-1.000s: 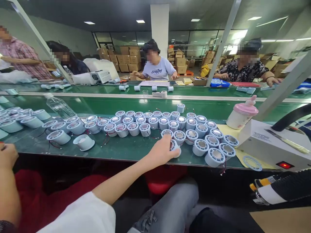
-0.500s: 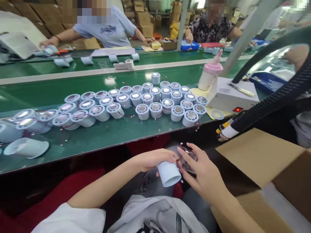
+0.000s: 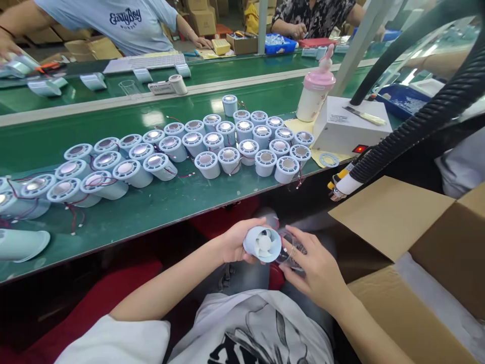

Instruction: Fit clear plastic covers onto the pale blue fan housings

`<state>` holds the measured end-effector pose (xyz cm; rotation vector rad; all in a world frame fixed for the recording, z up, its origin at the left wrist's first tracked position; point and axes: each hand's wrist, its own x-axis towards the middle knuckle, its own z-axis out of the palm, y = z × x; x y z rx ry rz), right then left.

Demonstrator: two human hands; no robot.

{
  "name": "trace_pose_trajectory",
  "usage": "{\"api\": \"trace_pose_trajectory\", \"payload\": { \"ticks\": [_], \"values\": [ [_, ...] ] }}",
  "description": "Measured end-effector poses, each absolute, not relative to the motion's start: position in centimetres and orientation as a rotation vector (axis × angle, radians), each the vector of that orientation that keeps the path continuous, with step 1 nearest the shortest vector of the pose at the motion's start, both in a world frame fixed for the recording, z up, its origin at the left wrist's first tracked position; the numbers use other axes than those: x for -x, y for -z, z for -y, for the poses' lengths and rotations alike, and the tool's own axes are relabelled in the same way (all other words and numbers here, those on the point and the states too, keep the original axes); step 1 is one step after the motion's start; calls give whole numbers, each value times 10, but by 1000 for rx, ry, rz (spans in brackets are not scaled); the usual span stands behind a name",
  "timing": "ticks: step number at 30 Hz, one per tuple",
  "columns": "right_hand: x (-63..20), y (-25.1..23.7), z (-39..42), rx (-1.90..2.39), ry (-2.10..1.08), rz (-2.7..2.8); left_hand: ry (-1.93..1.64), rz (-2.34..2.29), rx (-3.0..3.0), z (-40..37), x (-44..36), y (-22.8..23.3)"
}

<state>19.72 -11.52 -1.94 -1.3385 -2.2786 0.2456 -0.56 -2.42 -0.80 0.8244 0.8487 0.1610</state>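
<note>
My left hand [image 3: 235, 243] is wrapped around a light blue fan housing [image 3: 264, 244] above my lap. Its open end faces me and shows white fan blades inside. My right hand [image 3: 320, 268] is closed around a clear cup [image 3: 295, 253] just to the right of the housing. Small dark and shiny bits show in the cup, too small to name. A thin wire with a white plug hangs between the two hands. On the bench ahead stand several light blue motor housings [image 3: 207, 164] with round metal tops and red-and-black wires.
A flared blue tube [image 3: 25, 245] lies at the bench's left. To the right are a pink-lidded bottle [image 3: 315, 96], a white box with a red switch [image 3: 352, 126], a black hose [image 3: 413, 126] and an open carton [image 3: 394, 217]. Two co-workers sit across the green bench [image 3: 159, 202].
The fan housing has been tipped up, so its open end and blades now face me. My right hand still holds the cup close by. My view has shifted right and downward.
</note>
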Motion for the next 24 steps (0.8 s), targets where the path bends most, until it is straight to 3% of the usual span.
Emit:
{"api": "trace_pose_trajectory", "payload": {
  "ticks": [5, 14, 24],
  "values": [
    [-191, 14, 109, 1509, -191, 2244, -41, -803, -1008, 29, -1, -3],
    [-214, -6, 101, 1412, -766, 2199, -321, -897, -1882, 46, 1, -34],
    [-209, -11, 109, 1462, -767, 1910, -767, -796, -1976, 44, 6, 1]
  ]
}}
